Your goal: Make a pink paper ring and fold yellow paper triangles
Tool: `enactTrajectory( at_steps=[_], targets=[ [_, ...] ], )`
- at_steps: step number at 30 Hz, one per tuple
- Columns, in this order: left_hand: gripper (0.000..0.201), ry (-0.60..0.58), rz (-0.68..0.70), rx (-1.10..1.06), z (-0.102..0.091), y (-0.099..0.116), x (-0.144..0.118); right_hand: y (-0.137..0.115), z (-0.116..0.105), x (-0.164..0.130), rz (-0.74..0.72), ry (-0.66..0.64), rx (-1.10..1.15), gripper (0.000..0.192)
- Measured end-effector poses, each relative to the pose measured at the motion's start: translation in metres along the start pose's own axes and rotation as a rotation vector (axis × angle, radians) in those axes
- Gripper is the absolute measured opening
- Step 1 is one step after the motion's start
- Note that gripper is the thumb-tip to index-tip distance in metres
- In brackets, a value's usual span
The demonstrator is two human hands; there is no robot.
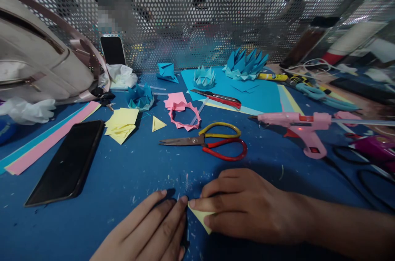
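A small folded yellow paper point(200, 216) lies on the blue table near the front edge. My right hand point(243, 203) pins it down, with the thumb and a fingertip pressed on it and part of the paper hidden under the fingers. Just left of the paper, my left hand point(154, 228) rests with its fingers stretched out, one fingertip close to the paper's corner. Beyond the hands lie scissors point(197, 141) with one yellow and one red handle. Behind them are a folded yellow triangle point(158, 123), a stack of yellow paper squares point(122, 123) and a pink folded-paper ring point(185, 123).
A pink glue gun point(296, 123) lies at right, its cord trailing forward. A red utility knife point(220, 98) rests by blue sheets point(259, 96) bearing blue paper crowns point(245, 65). At left are a black phone point(66, 162), paper strips point(52, 139) and a bag point(40, 51).
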State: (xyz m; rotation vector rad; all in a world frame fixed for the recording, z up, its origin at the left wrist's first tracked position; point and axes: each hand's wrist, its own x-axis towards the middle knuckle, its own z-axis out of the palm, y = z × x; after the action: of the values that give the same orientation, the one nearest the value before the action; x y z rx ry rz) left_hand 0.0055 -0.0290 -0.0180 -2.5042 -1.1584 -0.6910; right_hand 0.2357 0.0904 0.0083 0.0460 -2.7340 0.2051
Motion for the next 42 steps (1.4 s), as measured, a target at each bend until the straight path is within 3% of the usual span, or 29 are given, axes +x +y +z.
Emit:
enactTrajectory(
  at_steps=[9,14,22,42],
  targets=[
    [0.037,-0.018,0.025,0.011,0.0018,-0.0025,0.0013,0.0002,0.0019,-0.0022,0.003,0.012,0.014,0.022],
    [0.04,-0.068,0.126,0.005,-0.0051,-0.0058,0.0041,0.0016,0.0031,-0.004,-0.003,-0.002,0.022,0.026],
    [0.036,-0.084,0.104,-0.031,-0.0041,-0.0055,-0.0005,0.0052,-0.0047,-0.0064,-0.003,-0.073,0.131,0.021],
    [0.033,-0.097,0.083,0.016,0.0002,-0.0033,-0.0008,0.0055,-0.0054,-0.0055,0.039,-0.062,0.213,0.019]
  ],
)
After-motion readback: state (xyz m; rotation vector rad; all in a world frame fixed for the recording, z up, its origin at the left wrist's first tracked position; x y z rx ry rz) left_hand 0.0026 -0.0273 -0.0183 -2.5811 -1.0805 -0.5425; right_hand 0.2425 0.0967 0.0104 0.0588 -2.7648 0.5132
